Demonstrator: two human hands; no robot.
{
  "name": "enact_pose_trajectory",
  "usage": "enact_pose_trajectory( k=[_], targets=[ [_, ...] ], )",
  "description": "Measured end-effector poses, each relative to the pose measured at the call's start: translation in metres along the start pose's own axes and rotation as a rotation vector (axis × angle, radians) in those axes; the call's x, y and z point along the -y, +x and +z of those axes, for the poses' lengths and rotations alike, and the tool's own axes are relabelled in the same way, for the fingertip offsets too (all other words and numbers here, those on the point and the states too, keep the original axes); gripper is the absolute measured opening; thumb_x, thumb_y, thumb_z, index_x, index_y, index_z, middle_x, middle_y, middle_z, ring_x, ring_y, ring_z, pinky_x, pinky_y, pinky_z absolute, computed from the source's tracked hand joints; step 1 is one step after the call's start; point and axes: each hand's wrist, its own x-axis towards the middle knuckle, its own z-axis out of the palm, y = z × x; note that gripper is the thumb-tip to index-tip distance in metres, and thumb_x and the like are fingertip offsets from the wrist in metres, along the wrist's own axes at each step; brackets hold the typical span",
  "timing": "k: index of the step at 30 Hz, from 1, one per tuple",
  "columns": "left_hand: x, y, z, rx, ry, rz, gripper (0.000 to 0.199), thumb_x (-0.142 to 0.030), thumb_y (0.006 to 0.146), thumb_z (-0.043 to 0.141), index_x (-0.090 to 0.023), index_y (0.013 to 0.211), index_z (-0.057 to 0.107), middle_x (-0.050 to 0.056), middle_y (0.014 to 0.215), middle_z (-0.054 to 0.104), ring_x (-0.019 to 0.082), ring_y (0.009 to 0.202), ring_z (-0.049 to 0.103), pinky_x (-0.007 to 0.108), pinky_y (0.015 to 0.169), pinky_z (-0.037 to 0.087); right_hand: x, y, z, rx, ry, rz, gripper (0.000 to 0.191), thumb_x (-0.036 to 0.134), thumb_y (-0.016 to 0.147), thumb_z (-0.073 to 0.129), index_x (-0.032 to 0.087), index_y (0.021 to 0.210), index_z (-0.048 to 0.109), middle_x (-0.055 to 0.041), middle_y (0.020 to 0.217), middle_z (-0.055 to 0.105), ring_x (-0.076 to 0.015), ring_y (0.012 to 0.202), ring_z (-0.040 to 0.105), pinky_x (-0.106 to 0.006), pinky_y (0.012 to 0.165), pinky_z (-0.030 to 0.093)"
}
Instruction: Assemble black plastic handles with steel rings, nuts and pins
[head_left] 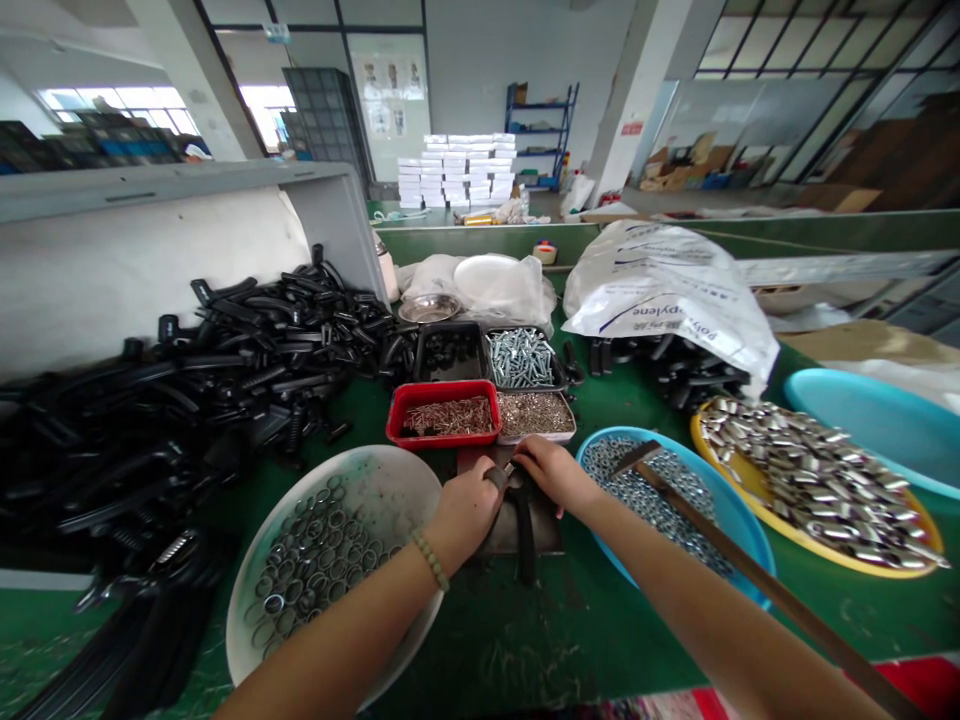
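My left hand, with a beaded bracelet at the wrist, is closed at the upper end of a black curved handle. A grey band circles one of its fingers. My right hand pinches beside it, its fingertips at a small shiny metal piece. The fingers partly hide that piece and the handle's top. Beneath both hands lies a flat metal plate. Just beyond stand a red tray of copper-coloured pins and a white tray of small metal parts.
A white bowl of metal rings stands left. On the right, a hammer lies across a blue basin of nuts, near a yellow basin of shiny metal parts. Black handles heap at left; behind is a tray of screws.
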Motion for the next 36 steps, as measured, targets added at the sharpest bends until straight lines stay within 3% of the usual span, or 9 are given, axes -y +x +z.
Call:
enact_pose_trajectory(
  k=[4, 10, 13, 18, 22, 27, 29, 32, 36],
  targets=[
    [0.000, -0.002, 0.002, -0.030, -0.057, -0.035, 0.031, -0.037, 0.096, 0.030, -0.020, 0.100, 0.056, 0.005, 0.100, 0.058, 0.017, 0.078, 0.060, 0.025, 0.066, 0.041, 0.002, -0.001, -0.001, 0.004, -0.075, -0.025, 0.015, 0.022, 0.091, 0.045, 0.016, 0.090, 0.059, -0.0052, 0.085, 0.062, -0.0158, 0.081, 0.058, -0.027, 0.076, 0.046],
    [0.000, -0.004, 0.003, 0.017, -0.025, -0.033, 0.028, -0.032, 0.096, 0.032, -0.019, 0.100, 0.056, 0.005, 0.099, 0.059, 0.016, 0.078, 0.060, 0.025, 0.067, 0.042, 0.010, -0.008, 0.004, 0.087, -0.416, -0.178, 0.019, 0.011, 0.090, 0.041, 0.011, 0.087, 0.060, -0.0120, 0.088, 0.061, -0.0207, 0.085, 0.059, -0.032, 0.076, 0.048],
    [0.000, -0.008, 0.002, 0.047, 0.010, 0.034, 0.025, -0.026, 0.095, 0.034, -0.019, 0.100, 0.057, 0.005, 0.102, 0.059, 0.016, 0.081, 0.059, 0.024, 0.071, 0.042, 0.013, -0.010, 0.003, 0.108, -0.331, -0.161, 0.019, 0.012, 0.089, 0.042, 0.012, 0.090, 0.061, -0.0117, 0.093, 0.063, -0.0208, 0.090, 0.060, -0.032, 0.078, 0.049],
    [0.001, -0.012, 0.000, 0.148, 0.085, 0.109, 0.025, -0.021, 0.093, 0.036, -0.018, 0.098, 0.060, 0.007, 0.110, 0.057, 0.018, 0.086, 0.057, 0.026, 0.073, 0.043, -0.002, -0.029, -0.030, 0.017, -0.002, 0.124, 0.032, 0.029, 0.091, 0.041, 0.018, 0.117, 0.056, -0.0072, 0.106, 0.067, -0.0187, 0.092, 0.064, -0.032, 0.081, 0.052],
    [-0.001, -0.011, -0.002, 0.198, 0.087, 0.123, 0.028, -0.017, 0.093, 0.035, -0.017, 0.095, 0.063, 0.008, 0.115, 0.057, 0.019, 0.089, 0.057, 0.027, 0.075, 0.045, -0.043, -0.086, -0.071, -0.163, -0.343, 0.304, 0.040, 0.036, 0.088, 0.044, 0.012, 0.116, 0.057, -0.0159, 0.113, 0.063, -0.0283, 0.105, 0.059, -0.042, 0.090, 0.046],
    [-0.001, -0.017, -0.004, 0.149, 0.027, 0.168, 0.031, -0.025, 0.093, 0.036, -0.016, 0.106, 0.062, 0.009, 0.120, 0.056, 0.021, 0.099, 0.055, 0.031, 0.085, 0.045, -0.082, -0.153, -0.087, -0.002, -0.628, 0.549, 0.031, 0.031, 0.084, 0.046, 0.012, 0.104, 0.060, -0.0171, 0.102, 0.066, -0.0323, 0.092, 0.063, -0.045, 0.078, 0.050],
    [-0.001, -0.021, -0.005, 0.125, 0.014, 0.166, 0.032, -0.027, 0.092, 0.039, -0.015, 0.113, 0.060, 0.010, 0.119, 0.056, 0.023, 0.102, 0.054, 0.032, 0.088, 0.046, -0.073, -0.158, -0.080, -0.041, -0.626, 0.551, 0.037, 0.027, 0.088, 0.039, 0.010, 0.116, 0.055, -0.0194, 0.109, 0.064, -0.0311, 0.092, 0.064, -0.042, 0.074, 0.051],
    [-0.002, -0.024, -0.005, 0.124, 0.002, 0.147, 0.034, -0.026, 0.091, 0.040, -0.013, 0.119, 0.055, 0.012, 0.116, 0.055, 0.023, 0.100, 0.056, 0.033, 0.088, 0.047, -0.030, -0.142, -0.066, -0.102, -0.474, 0.531, 0.045, 0.034, 0.093, 0.027, 0.014, 0.130, 0.044, -0.0190, 0.111, 0.064, -0.0283, 0.082, 0.068, -0.038, 0.064, 0.052],
    [-0.003, -0.024, -0.002, 0.118, -0.027, 0.105, 0.037, -0.024, 0.090, 0.041, -0.016, 0.125, 0.049, 0.010, 0.115, 0.054, 0.021, 0.095, 0.057, 0.032, 0.085, 0.048, 0.035, -0.107, -0.052, 0.002, -0.107, 0.367, 0.043, 0.035, 0.095, 0.026, 0.024, 0.135, 0.038, -0.0096, 0.100, 0.070, -0.0246, 0.085, 0.069, -0.033, 0.070, 0.051]
  ],
)
